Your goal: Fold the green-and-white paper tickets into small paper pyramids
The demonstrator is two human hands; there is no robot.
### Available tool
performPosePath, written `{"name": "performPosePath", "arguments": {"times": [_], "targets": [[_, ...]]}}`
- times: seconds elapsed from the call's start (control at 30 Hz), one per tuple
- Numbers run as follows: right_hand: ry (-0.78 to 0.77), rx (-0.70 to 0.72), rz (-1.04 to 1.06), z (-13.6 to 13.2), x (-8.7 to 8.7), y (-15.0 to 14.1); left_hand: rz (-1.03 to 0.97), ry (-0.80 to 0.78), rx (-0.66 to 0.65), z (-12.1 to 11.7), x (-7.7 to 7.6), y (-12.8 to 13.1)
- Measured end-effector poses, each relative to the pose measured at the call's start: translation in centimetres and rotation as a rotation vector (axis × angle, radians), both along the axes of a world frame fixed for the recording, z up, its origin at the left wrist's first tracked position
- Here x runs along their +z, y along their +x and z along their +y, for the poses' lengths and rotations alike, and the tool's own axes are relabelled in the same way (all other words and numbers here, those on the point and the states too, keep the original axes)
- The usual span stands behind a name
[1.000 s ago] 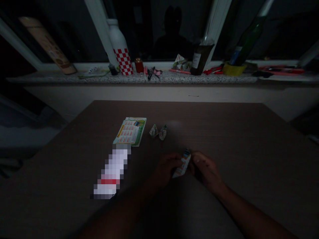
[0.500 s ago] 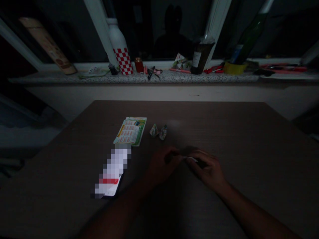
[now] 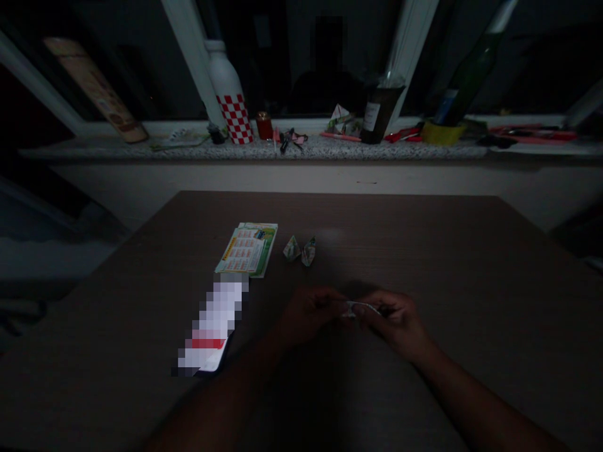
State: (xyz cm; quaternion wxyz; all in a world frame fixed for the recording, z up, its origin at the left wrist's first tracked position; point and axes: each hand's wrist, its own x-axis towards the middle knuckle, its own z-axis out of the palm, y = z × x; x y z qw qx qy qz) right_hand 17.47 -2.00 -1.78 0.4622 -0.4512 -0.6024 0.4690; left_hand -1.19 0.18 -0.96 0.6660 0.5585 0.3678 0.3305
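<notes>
Between my fingertips, above the dark wooden table (image 3: pixel 447 263), is a small piece of folded paper (image 3: pixel 351 309), mostly hidden by my fingers. My left hand (image 3: pixel 313 314) pinches its left end. From the other side my right hand (image 3: pixel 393 320) grips it with thumb and fingers, and a thin pale edge shows along them. Two small folded paper pieces (image 3: pixel 291 249) with pointed tips stand just beyond my left hand. Left of them lies a stack of printed paper sheets (image 3: pixel 242 251). The light is dim, so the fold's shape is unclear.
A phone with a lit, blurred screen (image 3: pixel 211 326) lies left of my left forearm. Along the granite windowsill (image 3: pixel 320 149) stand a red-and-white checkered bottle (image 3: pixel 234 113), a dark cup with a straw (image 3: pixel 377 116), a green bottle (image 3: pixel 471 72) and a tan cylinder (image 3: pixel 97 88).
My hands have shifted slightly and the fingers have changed their hold on the paper. More of its patterned surface shows between the thumbs. The table items stay put.
</notes>
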Motion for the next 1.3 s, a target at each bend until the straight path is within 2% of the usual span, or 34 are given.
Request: {"name": "performPosePath", "arguments": {"times": [0.23, 0.47, 0.63, 0.73, 0.87, 1.1, 1.2, 1.3], "targets": [[-0.065, 0.04, 0.027, 0.0, -0.4, -0.4, 0.016, 0.003, 0.029, -0.4, -0.2, 0.1], [-0.102, 0.07, 0.135, 0.1, -0.5, -0.2, -0.056, -0.1, -0.001, -0.2, -0.3, 0.3], [-0.163, 0.029, 0.187, 0.4, -0.9, -0.4, -0.03, -0.177, 0.103, 0.2, -0.6, 0.5], [-0.18, 0.016, 0.197, 0.5, -1.1, -0.6, -0.012, -0.146, 0.153, 0.2, -0.4, 0.6], [-0.185, 0.034, 0.176, 0.4, -0.8, -0.7, 0.005, -0.129, 0.143, 0.1, -0.1, 0.5], [-0.154, -0.029, 0.105, 0.0, -0.7, -0.7, 0.007, -0.129, 0.144, 0.1, -0.1, 0.6], [-0.161, -0.009, 0.094, 0.1, -0.8, -0.6, 0.055, -0.129, 0.131, 0.1, -0.2, 0.6], [-0.175, 0.003, 0.073, 0.2, -0.8, -0.6, 0.147, -0.045, 0.087, 0.1, -0.3, 0.6]]}}
